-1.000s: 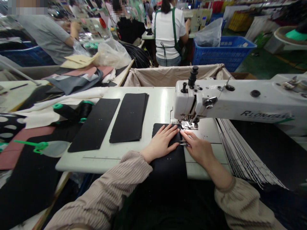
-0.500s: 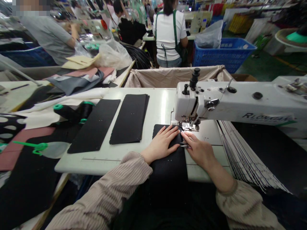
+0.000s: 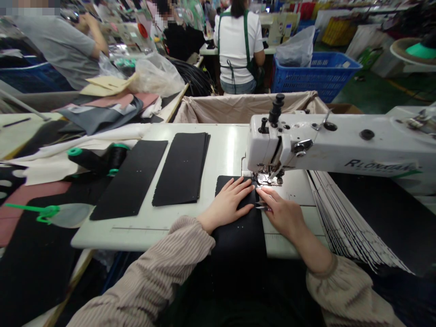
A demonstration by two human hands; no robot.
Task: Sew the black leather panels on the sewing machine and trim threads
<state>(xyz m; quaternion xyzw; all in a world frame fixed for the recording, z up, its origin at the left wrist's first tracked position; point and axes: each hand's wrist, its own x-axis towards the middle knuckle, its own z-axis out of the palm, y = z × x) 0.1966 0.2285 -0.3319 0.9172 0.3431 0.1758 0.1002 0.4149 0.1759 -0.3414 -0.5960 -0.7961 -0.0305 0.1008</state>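
Note:
A long black panel (image 3: pixel 240 243) lies under the presser foot side of the white sewing machine (image 3: pixel 282 141) and hangs over the table's front edge. My left hand (image 3: pixel 228 202) rests flat on it with fingers spread. At the panel's right edge, close to the needle area, is my right hand (image 3: pixel 284 213). Its fingers are closed around small thread snips (image 3: pixel 262 206), whose blades point left, and its index fingertip touches the panel's edge. Left of my hands, a stack of black panels (image 3: pixel 182 168) and another black panel (image 3: pixel 132 179) lie on the table.
Black thread cones (image 3: pixel 116 159) and a clear oil bottle with a green spout (image 3: pixel 73 214) are at the left. A pile of white-edged black pieces (image 3: pixel 357 222) stands right of the machine. Behind the table are a cloth-lined bin (image 3: pixel 218 109), a blue crate (image 3: pixel 315 72) and co-workers.
The view has shifted slightly, so the left-side things appear further left. Both hands and the panel hold nearly the same place at the machine.

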